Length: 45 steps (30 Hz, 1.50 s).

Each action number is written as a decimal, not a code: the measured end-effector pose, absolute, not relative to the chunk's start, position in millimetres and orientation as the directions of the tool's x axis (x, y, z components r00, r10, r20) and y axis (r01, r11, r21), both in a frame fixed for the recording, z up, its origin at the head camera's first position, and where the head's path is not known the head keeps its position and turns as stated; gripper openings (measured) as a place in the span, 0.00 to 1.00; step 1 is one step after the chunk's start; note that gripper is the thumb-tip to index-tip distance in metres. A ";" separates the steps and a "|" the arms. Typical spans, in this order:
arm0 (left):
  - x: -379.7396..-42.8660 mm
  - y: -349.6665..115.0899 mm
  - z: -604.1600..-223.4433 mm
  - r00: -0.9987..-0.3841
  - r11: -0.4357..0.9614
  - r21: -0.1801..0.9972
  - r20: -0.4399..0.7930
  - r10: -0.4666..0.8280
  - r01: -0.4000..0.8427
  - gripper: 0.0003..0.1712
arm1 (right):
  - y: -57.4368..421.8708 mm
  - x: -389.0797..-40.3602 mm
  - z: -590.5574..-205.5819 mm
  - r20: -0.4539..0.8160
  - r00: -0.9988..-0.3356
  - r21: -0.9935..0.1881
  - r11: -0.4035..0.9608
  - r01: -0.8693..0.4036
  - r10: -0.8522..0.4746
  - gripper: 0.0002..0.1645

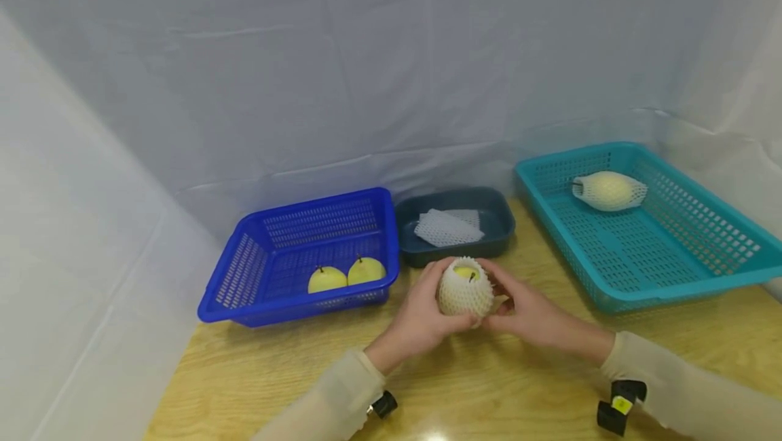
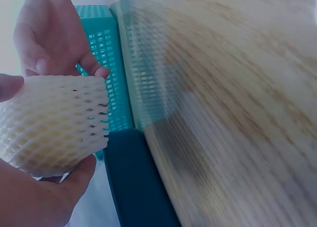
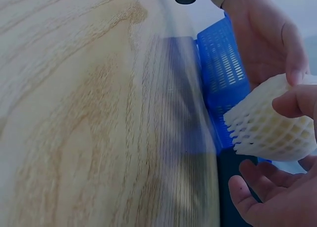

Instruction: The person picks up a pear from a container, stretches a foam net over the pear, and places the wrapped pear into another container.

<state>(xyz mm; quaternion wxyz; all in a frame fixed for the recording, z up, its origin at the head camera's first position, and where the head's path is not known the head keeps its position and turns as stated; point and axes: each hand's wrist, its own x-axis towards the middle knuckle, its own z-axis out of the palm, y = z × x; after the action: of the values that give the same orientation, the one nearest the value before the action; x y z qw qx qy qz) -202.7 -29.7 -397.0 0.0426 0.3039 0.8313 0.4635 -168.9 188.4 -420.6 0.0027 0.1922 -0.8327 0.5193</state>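
Observation:
In front of me, both hands hold a yellow pear (image 1: 467, 272) wrapped in a white foam net sleeve (image 1: 464, 295). The dark stem and a bit of yellow skin show at the sleeve's open top. My left hand (image 1: 423, 312) grips the left side, its thumb low on the net and its fingers round the far side. On the right side is my right hand (image 1: 530, 311), thumb against the net and forefinger near the top. In the right wrist view some fingers of the right hand (image 3: 282, 195) spread apart below the net.
Two bare pears (image 1: 327, 279) lie in a blue basket (image 1: 244, 314) at left. A dark tray (image 1: 497, 220) behind the hands holds flat foam nets (image 1: 449, 227). At right, a netted pear (image 1: 611, 191) lies in a teal basket (image 1: 647, 251). All stand on a wooden table (image 1: 476, 387).

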 end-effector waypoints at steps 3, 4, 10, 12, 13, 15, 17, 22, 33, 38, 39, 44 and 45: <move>-201.4 -29.7 -396.1 -0.801 0.372 0.791 0.232 0.552 0.486 0.46 | 189.1 -170.0 -421.2 0.213 -0.917 -0.867 0.367 -0.336 -0.338 0.54; -200.9 -29.6 -395.9 -0.797 0.365 0.792 0.237 0.555 0.490 0.46 | 189.0 -170.2 -421.4 0.214 -0.914 -0.869 0.361 -0.339 -0.344 0.55; -197.7 -28.7 -395.2 -0.788 0.345 0.799 0.242 0.566 0.493 0.47 | 188.5 -171.4 -425.0 0.223 -0.903 -0.884 0.314 -0.346 -0.367 0.58; -197.1 -28.9 -395.3 -0.785 0.348 0.796 0.238 0.572 0.495 0.47 | 188.1 -171.8 -425.7 0.225 -0.903 -0.886 0.308 -0.346 -0.367 0.57; -197.0 -28.9 -395.2 -0.782 0.351 0.793 0.236 0.577 0.498 0.48 | 188.1 -172.0 -426.0 0.224 -0.904 -0.883 0.316 -0.347 -0.365 0.57; -196.9 -29.0 -395.1 -0.774 0.353 0.788 0.231 0.589 0.504 0.49 | 188.1 -171.8 -426.1 0.224 -0.906 -0.876 0.333 -0.348 -0.358 0.56; -197.3 -29.1 -395.4 -0.766 0.358 0.779 0.230 0.601 0.515 0.51 | 188.1 -171.2 -426.0 0.222 -0.910 -0.868 0.355 -0.348 -0.349 0.56; -197.2 -29.4 -395.4 -0.753 0.357 0.777 0.218 0.621 0.519 0.55 | 187.4 -169.4 -425.1 0.228 -0.917 -0.859 0.376 -0.347 -0.327 0.54; -192.2 -23.4 -394.1 -0.829 0.379 0.798 0.251 0.499 0.470 0.48 | 183.0 -169.0 -422.8 0.257 -0.922 -0.837 0.410 -0.363 -0.291 0.50; -191.5 -24.4 -393.3 -0.837 0.358 0.813 0.260 0.481 0.459 0.47 | 182.1 -168.4 -422.7 0.254 -0.924 -0.845 0.399 -0.357 -0.287 0.53; -191.6 -24.8 -393.2 -0.835 0.352 0.815 0.264 0.483 0.461 0.47 | 182.2 -168.2 -422.7 0.255 -0.923 -0.845 0.398 -0.357 -0.287 0.54; -192.5 -26.8 -393.3 -0.814 0.343 0.795 0.297 0.499 0.500 0.49 | 183.1 -166.3 -421.6 0.258 -0.915 -0.842 0.393 -0.370 -0.309 0.60; -192.5 -27.1 -393.1 -0.809 0.338 0.792 0.304 0.502 0.508 0.49 | 183.2 -165.8 -421.1 0.261 -0.912 -0.841 0.390 -0.375 -0.315 0.60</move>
<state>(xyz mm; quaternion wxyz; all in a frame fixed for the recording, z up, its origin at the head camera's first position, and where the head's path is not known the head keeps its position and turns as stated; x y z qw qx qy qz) -192.5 -27.1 -393.1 -0.0028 0.3087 0.8179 0.4855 -165.8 183.2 -421.1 0.0292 0.2072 -0.8331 0.5121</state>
